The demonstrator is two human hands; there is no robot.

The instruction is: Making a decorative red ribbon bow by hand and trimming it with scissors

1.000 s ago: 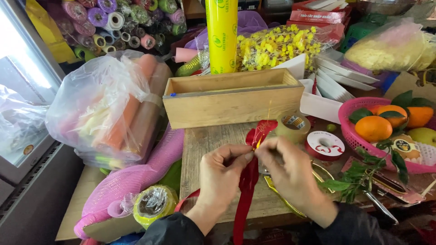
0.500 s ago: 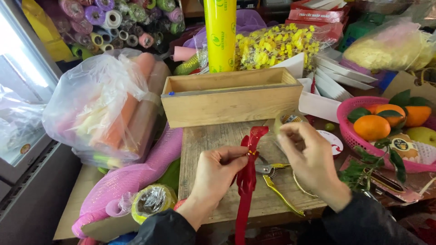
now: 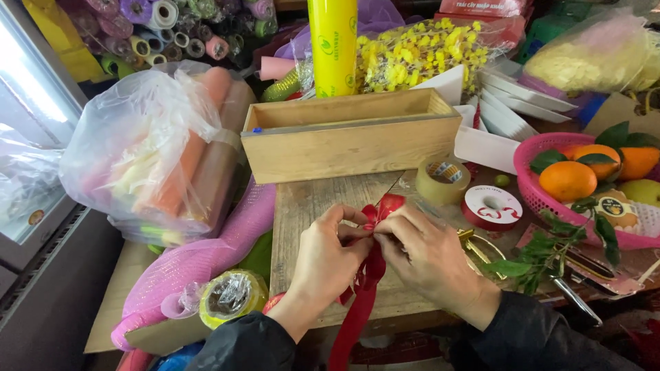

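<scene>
I see the wooden surface point(image 3: 309, 206) with a long wooden box point(image 3: 350, 137) at its far edge and a pink fruit basket point(image 3: 543, 199) to the right. Both hands meet at the middle: my left hand point(image 3: 326, 251) and right hand point(image 3: 426, 251) pinch a red ribbon point(image 3: 375, 227), its tail hanging off the near edge. I judge a bow is being shaped; next, the loops need firm, even tightening.
</scene>
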